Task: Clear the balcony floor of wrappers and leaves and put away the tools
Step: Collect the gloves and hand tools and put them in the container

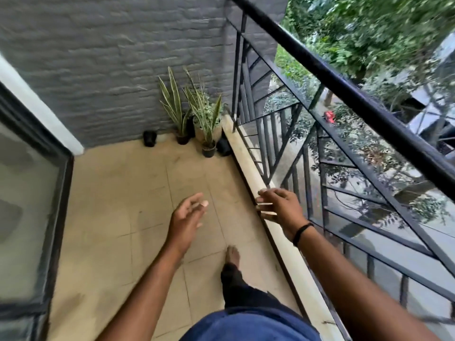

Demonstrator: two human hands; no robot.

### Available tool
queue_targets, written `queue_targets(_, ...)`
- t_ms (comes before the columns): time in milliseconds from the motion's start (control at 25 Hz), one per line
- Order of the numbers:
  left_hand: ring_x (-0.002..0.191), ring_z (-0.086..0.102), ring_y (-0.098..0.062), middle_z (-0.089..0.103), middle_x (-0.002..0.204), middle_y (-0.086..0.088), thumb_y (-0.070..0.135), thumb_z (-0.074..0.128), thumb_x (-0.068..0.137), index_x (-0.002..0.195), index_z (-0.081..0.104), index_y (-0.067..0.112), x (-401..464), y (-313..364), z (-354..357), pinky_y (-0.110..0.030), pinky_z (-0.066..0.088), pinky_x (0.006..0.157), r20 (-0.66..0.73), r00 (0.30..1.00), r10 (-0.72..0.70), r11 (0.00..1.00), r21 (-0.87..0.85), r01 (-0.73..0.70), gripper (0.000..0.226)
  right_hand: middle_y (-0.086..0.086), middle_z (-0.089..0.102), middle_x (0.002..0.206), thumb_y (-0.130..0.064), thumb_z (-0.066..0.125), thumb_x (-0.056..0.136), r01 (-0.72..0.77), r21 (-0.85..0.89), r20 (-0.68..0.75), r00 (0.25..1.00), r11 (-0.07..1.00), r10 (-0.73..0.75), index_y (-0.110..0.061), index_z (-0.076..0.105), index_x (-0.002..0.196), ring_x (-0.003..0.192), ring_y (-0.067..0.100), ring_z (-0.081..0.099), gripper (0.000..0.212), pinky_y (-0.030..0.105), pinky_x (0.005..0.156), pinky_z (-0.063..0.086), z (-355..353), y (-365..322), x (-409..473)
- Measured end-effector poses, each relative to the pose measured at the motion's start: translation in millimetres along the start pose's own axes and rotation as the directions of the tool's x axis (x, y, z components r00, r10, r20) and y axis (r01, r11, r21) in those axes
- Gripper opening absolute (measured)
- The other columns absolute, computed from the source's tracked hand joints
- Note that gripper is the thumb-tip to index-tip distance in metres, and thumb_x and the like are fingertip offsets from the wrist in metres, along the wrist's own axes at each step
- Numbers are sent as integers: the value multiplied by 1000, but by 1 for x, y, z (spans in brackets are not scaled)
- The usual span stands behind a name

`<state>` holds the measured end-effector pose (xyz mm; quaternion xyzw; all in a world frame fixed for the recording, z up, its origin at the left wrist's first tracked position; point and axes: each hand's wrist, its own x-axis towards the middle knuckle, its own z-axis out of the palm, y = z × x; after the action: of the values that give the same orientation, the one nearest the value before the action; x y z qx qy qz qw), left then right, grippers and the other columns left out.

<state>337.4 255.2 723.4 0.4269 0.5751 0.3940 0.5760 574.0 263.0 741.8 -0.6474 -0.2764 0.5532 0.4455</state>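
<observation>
A: Inspecting the floor (128,193), no wrappers, leaves or tools can be made out; only faint smudges are seen on the tiles, and the picture is blurred. Where such litter lies cannot be told.

B: How is such litter expected to handle?

A: Wrappers and dry leaves are judged light, thin and easily crushed or blown away. A pinch at an edge or a flat scoop is advised. A broom or pan, if found, is best taken by the handle.

B: How are the hands posed?

A: The left hand (187,217) is held out over the floor, fingers loosely spread, nothing gripped. The right hand (280,205) is extended above the ledge (248,168) beside the railing (344,99), fingers apart and empty; contact with the ledge cannot be confirmed. A bare foot (232,254) is planted on the tiles.

B: What else is present?

A: Potted plants (197,114) are grouped in the far corner against the wall (110,70).
</observation>
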Motion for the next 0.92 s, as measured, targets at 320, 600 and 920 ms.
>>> queue_targets(320, 100, 71, -26, 75, 100, -1, 24, 64, 98, 103, 70, 29, 144, 18, -26, -33, 51, 77, -159, 958, -240, 950, 162, 265, 9, 10, 73, 89, -19, 55, 100, -268, -3, 71, 961, 963, 268, -9, 68, 99, 78, 24, 68, 17, 35, 74, 51, 49, -1, 181)
queue_targets(600, 54, 60, -13, 74, 77, -7, 21, 64, 98, 95, 75, 11, 227, 32, -119, -22, 43, 49, -464, 796, -389, 877, 80, 475, 15, 12, 71, 85, -18, 58, 99, -333, -240, 141, 917, 912, 373, -9, 69, 93, 72, 25, 64, 15, 29, 63, 47, 120, -19, 300)
queue_targets(920, 79, 70, -22, 77, 91, -7, 25, 65, 97, 99, 71, 11, 429, 57, -211, -30, 50, 68, -369, 788, -492, 854, -30, 519, 16, 16, 74, 92, -17, 58, 100, -322, -275, 122, 923, 906, 365, -5, 69, 100, 79, 26, 67, 16, 37, 71, 50, 260, -108, 426)
